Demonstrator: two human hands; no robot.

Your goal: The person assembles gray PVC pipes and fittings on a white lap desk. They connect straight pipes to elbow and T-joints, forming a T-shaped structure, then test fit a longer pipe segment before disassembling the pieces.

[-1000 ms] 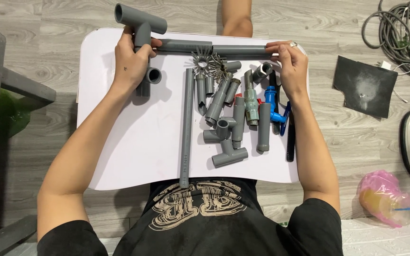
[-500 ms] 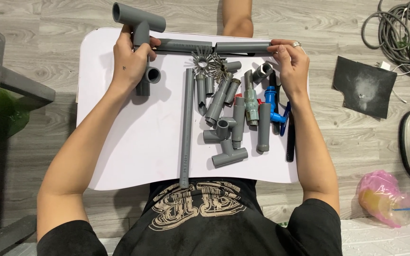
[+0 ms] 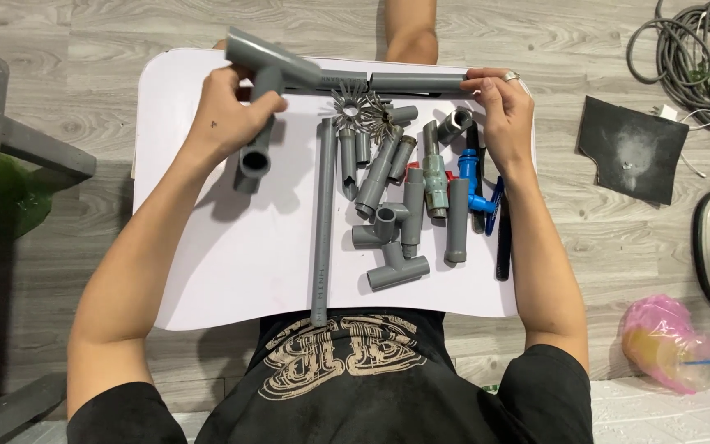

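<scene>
Currently the grey tee fitting [image 3: 266,67] sits lifted at the tabletop's [image 3: 207,271] far left, left hand [image 3: 232,115] fingers clenched round its stem. Right hand [image 3: 504,111] fingers pinch the far end of the straight grey pipe [image 3: 417,81] joined to it. Risk: the raised tee levers the joint apart, or the pipe swings into the loose fittings pile [image 3: 396,205] and valves [image 3: 454,177] just near it.

- Open white table [image 3: 223,271] surface along left edge and near-left corner.
- Blocked right of centre: long grey pipe [image 3: 323,222], heaped grey fittings [image 3: 396,214], blue valve [image 3: 474,185].
- Far edge barred by held pipe assembly [image 3: 347,80].
</scene>
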